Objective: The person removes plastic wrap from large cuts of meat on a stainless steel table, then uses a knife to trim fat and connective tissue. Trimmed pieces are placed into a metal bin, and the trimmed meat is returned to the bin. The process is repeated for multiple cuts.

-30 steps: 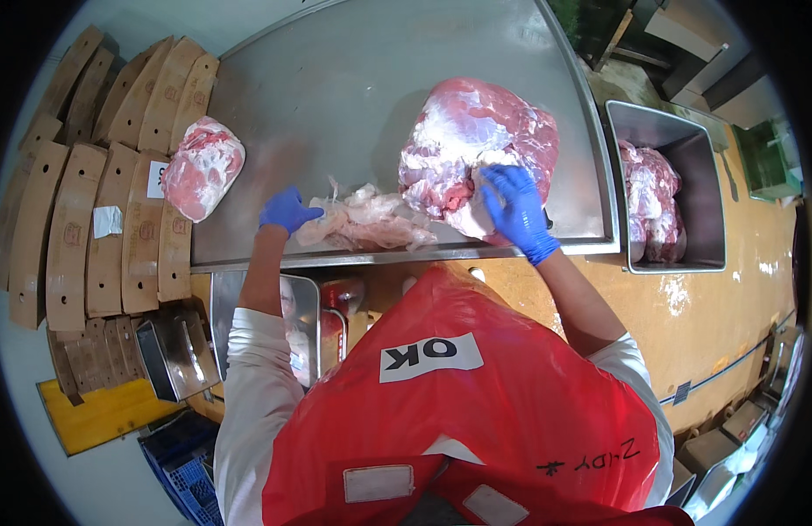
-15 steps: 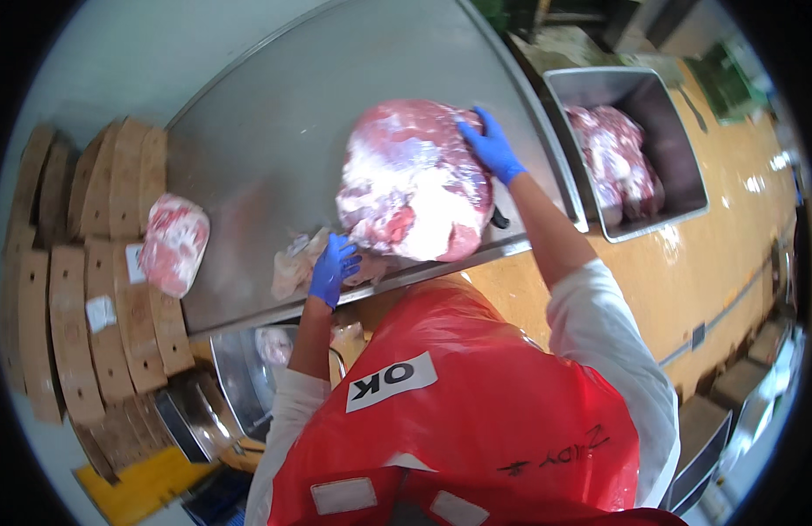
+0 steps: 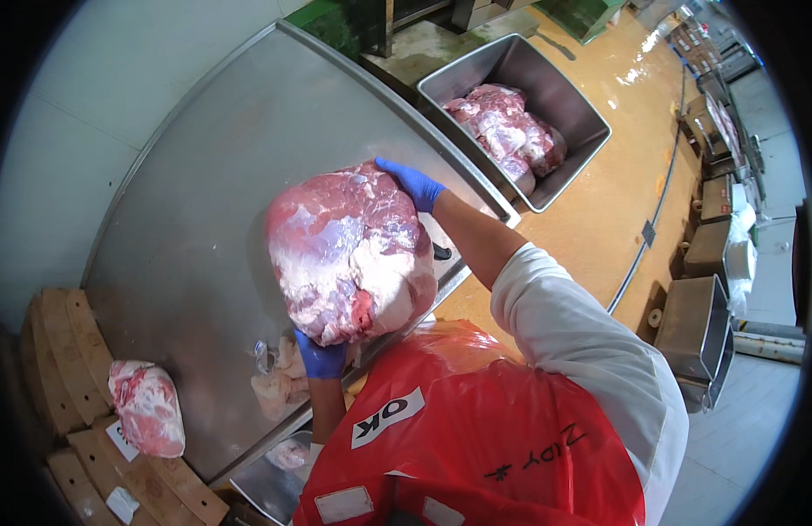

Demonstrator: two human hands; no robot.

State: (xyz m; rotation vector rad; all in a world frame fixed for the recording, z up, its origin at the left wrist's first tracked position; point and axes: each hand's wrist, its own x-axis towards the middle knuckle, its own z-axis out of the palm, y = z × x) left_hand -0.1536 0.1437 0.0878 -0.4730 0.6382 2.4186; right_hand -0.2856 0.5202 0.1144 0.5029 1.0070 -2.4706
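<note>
A large, rounded piece of raw meat (image 3: 353, 254), dark red with white fat, is held between my two blue-gloved hands above the near part of the metal table. Against its upper right side lies my right hand (image 3: 412, 184), gripping the edge. My left hand (image 3: 321, 355) is tucked under its near end, with the fingers hidden beneath the meat. Pale trimmings (image 3: 274, 386) lie on the table beside my left hand. A black handle-like thing (image 3: 441, 252) shows at the meat's right side; the rest of it is out of sight.
Beyond the metal table's (image 3: 187, 193) right edge stands a deep metal bin (image 3: 568, 167) with meat pieces inside. A smaller meat piece (image 3: 152, 408) rests on brown cardboard (image 3: 73, 351) at lower left. Below the near edge is another metal container (image 3: 274, 486).
My view has swung right. My left hand, earlier open with fingers spread beside the meat, has moved under its near end. My right hand stays on the meat's right side.
</note>
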